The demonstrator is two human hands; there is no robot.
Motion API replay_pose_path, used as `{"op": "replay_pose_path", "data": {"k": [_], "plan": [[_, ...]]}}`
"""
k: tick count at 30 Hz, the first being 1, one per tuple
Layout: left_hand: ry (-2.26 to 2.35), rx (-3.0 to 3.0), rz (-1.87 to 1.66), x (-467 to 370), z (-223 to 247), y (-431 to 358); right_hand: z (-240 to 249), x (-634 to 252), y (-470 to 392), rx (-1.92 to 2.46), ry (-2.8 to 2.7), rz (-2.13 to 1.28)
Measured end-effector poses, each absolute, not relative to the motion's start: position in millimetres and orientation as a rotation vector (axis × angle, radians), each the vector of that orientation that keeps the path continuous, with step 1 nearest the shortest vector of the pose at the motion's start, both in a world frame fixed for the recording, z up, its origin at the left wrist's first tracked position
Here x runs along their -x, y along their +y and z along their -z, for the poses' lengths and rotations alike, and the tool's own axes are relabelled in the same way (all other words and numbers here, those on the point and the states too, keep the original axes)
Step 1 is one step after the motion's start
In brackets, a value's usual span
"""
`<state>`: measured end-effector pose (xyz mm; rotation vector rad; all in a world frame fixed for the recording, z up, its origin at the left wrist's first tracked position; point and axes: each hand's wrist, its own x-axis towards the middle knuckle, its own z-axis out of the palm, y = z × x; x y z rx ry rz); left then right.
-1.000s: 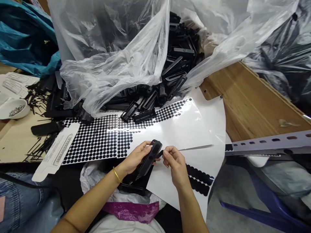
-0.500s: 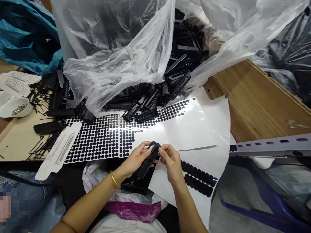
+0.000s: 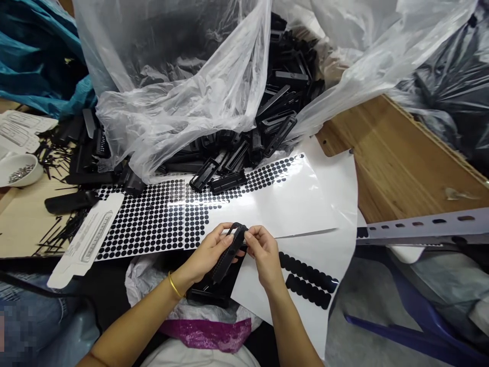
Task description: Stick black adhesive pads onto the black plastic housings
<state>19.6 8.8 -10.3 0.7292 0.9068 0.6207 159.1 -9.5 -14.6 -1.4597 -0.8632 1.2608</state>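
Observation:
My left hand [image 3: 208,257], with a gold bracelet at the wrist, is closed around a long black plastic part [image 3: 228,255] with a textured surface, held tilted above my lap. My right hand [image 3: 266,255] pinches thumb and fingers together at the part's upper end; whatever is between those fingertips is hidden. Behind my hands lies a sheet of round black stickers [image 3: 153,216], its right side bare white backing. To the right, a larger white sheet [image 3: 305,323] carries two rows of overlapping black dots [image 3: 309,290]. More black parts [image 3: 229,181] lie on the sticker sheet.
A clear plastic bag [image 3: 214,97] spills black parts over the table. On the left are a white bowl [image 3: 32,178] of small metal pieces, scattered thin black pieces [image 3: 55,234] and a flattened white box [image 3: 82,244]. A wooden board [image 3: 393,163] stands at right, an open bag [image 3: 206,334] below my hands.
The whole view has shifted slightly, so things appear a little further left. Both hands stay at the black plastic part, with almost no change in grip.

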Motion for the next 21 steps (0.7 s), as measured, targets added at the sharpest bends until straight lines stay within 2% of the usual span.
{"op": "replay_pose_path", "data": {"k": [21], "plan": [[0.958,-0.840,-0.671,-21,15,7,14,-146,-11,1.586,-1.048,-1.031]]}}
